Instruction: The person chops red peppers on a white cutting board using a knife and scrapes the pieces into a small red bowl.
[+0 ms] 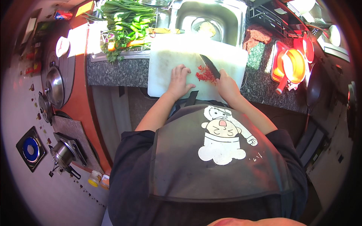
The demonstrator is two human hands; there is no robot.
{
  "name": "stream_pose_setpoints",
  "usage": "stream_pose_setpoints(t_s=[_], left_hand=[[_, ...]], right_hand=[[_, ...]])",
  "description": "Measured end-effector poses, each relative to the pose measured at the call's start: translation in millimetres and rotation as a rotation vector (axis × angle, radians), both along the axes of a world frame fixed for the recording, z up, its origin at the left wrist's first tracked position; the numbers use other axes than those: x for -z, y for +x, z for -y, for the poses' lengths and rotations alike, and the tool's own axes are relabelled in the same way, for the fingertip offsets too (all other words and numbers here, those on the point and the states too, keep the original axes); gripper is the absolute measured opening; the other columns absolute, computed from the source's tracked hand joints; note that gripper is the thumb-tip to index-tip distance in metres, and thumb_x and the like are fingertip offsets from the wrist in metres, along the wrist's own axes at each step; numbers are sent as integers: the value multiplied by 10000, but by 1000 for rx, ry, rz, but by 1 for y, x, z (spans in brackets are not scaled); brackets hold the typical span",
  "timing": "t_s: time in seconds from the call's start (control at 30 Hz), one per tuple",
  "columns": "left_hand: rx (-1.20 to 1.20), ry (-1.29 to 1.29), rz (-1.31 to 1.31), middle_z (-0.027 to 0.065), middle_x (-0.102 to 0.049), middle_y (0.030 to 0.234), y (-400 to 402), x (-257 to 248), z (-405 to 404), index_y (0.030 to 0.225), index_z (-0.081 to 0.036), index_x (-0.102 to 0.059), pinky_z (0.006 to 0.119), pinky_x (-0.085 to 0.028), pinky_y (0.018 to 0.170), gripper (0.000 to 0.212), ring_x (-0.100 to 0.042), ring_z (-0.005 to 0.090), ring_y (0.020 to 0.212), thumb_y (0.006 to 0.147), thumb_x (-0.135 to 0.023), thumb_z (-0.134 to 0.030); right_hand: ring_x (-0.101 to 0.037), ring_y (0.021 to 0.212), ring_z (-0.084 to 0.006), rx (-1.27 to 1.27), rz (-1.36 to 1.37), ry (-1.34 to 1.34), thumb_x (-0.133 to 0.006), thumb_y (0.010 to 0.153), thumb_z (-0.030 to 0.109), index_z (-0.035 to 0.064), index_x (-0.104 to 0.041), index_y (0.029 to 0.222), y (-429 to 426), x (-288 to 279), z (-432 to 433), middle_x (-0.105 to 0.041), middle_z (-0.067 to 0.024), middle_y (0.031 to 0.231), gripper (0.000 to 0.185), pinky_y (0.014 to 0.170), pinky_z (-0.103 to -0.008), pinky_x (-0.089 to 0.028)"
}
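A white plastic cutting board [159, 72] lies before me, spanning the granite counter and the near edge of the sink. On its right half is a small heap of finely chopped red vegetable [205, 75], perhaps chilli or pepper. My right hand [227, 86] grips a dark-bladed kitchen knife [209, 65], whose blade slants up and left just above or against the heap; I cannot tell if it touches. To the left of the heap, my left hand [180, 80] rests on the board with its thumb spread from the fingers, holding nothing.
Behind the board, a steel sink [181, 18] contains a pale lump of food [207, 29]. Leafy greens and green chillies [127, 21] fill a rack at back left. A red and a green cloth [256, 36] lie right of the sink, near an orange pan [298, 66].
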State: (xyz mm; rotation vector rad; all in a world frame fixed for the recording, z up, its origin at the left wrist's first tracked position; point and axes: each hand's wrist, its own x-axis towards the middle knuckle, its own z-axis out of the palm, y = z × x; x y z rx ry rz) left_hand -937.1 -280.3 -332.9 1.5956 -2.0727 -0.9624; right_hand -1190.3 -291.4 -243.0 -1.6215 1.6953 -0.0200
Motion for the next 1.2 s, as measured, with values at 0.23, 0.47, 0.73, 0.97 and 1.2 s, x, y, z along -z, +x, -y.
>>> stream_pose_setpoints(t_s=[0.23,0.47,0.73,0.97,1.2], left_hand=[[17,-35,-37,163,-447,1342,2,4,-1,1229,-121,-519,502,-396,1116,714,-418,420,1267,685,-974,-202],[29,-64,-31,142,-476,1270,3,0,0,1123,-123,-586,483,-414,1090,590,-453,395,1235,685,-968,-230],[87,-98,-60,123,-516,1214,9,9,-2,997,-116,-646,480,-414,1083,433,-453,378,1229,715,-947,-247],[73,-97,-19,148,-530,1230,5,1,-2,1053,-92,-636,486,-406,1094,485,-460,395,1224,725,-949,-265],[57,-43,-71,183,-550,1211,-30,-11,7,1213,-19,-552,466,-496,1003,657,-566,396,1149,734,-948,-229]], right_hand=[[-668,958,-568,-46,-29,-26,-622,1030,135,-28,-478,1221,-6,12,5,-683,-366,1070,289,824,-628,-516],[-684,979,-539,-36,-55,-11,-580,1041,126,-12,-480,1159,1,11,1,-677,-334,1116,207,838,-604,-537],[-682,970,-539,-157,-26,29,-619,1034,128,-17,-488,1228,16,11,-11,-691,-329,1100,276,830,-600,-528],[-681,1002,-527,-80,-6,-9,-603,1037,122,-13,-492,1218,14,1,-5,-687,-317,1118,252,844,-596,-529],[-683,949,-544,-106,-35,-80,-619,1031,121,-20,-493,1207,15,14,5,-691,-340,1060,259,805,-606,-526]])
